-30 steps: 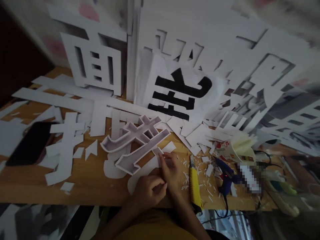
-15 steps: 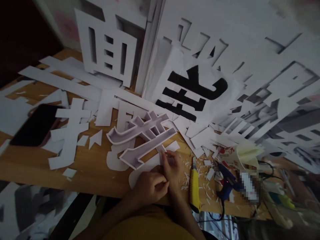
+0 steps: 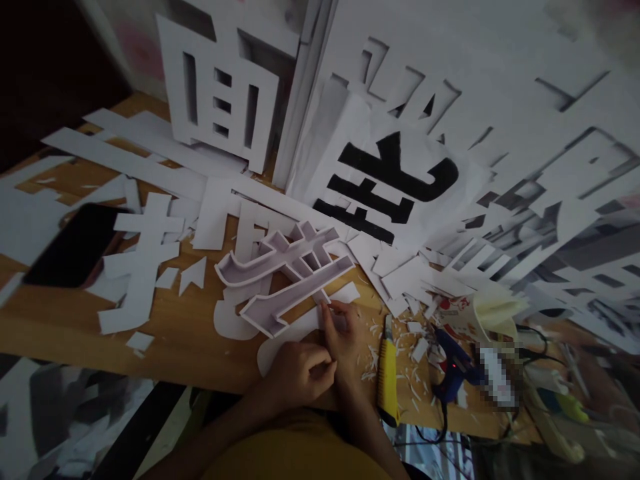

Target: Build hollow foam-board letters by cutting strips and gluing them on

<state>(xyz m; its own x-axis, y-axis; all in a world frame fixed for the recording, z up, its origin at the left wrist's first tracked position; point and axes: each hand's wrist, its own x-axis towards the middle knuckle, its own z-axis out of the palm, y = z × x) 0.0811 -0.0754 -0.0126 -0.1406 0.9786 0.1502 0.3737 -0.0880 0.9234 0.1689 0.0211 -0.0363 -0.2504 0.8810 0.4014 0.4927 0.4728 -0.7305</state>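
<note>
A white raised-edge character (image 3: 300,267), with thin upright walls around its outline, lies on the wooden table in front of me. My right hand (image 3: 344,333) is close to its near right side. The thumb and finger are pinched at a small white strip (image 3: 321,297) that meets the character's lower edge. My left hand (image 3: 300,372) is beside it, curled with thumb and forefinger together; whatever is between them is too small to make out. Flat white cut-out pieces (image 3: 235,321) lie partly under the character.
A yellow utility knife (image 3: 388,373) lies to the right, among white shavings. Beyond it are a blue glue gun (image 3: 454,363) and a paper cup (image 3: 465,313). A dark phone (image 3: 75,247) and white cut-outs (image 3: 137,263) lie left. A black printed character sheet (image 3: 400,173) leans behind.
The view has shifted slightly, so the background sits a little further right. Both hands and the raised-edge character have hardly moved.
</note>
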